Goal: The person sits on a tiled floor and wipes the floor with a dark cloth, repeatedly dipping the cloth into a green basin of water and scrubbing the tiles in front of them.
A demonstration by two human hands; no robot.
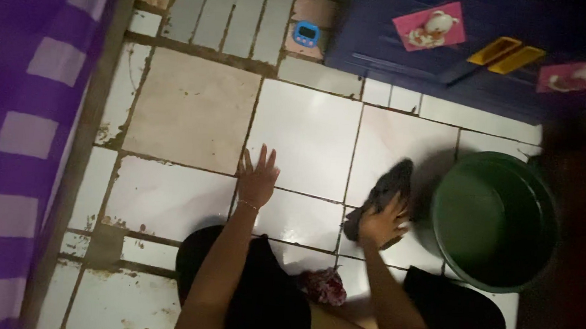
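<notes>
Wet tile floor (pixel 309 128), left hand (pixel 257 176) fingers spread flat, right hand (pixel 381 223) fingers pinching dark rag (pixel 383 190); palm may slip.

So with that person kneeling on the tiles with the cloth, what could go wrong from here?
Three risks stand out. The green basin sits right beside the right hand and its dark cloth; a wide stroke might knock it. The left hand is pressed flat on the glossy white tile, so it could slide if that tile is wet. The small blue timer lies on the floor farther off and might get splashed or kicked.
</notes>
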